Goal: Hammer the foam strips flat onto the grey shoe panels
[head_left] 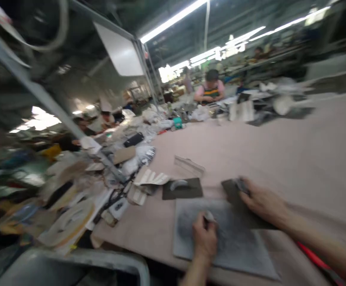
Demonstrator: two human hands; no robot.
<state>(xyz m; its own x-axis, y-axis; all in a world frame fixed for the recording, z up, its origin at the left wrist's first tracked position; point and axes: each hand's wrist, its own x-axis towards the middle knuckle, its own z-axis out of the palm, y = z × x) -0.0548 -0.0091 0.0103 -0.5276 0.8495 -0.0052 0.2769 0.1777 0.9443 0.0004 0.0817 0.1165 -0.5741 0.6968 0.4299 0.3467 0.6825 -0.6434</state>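
My left hand (205, 238) is closed over a grey board (187, 246) at the table's front edge. A small light-and-dark piece (209, 217) shows at its fingertips, too blurred to name. Farther right, my right hand (262, 200) is closed at a small dark object (242, 186), whose kind is also smeared by motion. Beneath that hand lies a dark flat sheet (231, 192), which overlaps the board's far right side. Left of it rests a second dark sheet (191, 191) with a pale curved piece (179, 184) on top.
A clear straight strip (189, 165) lies on the pinkish table cover (265, 151). Pale strips (152, 178), plastic bags and a tape roll (68, 222) crowd the left. A grey metal post (50, 103) slants up there. Another person (210, 89) sits at the far side.
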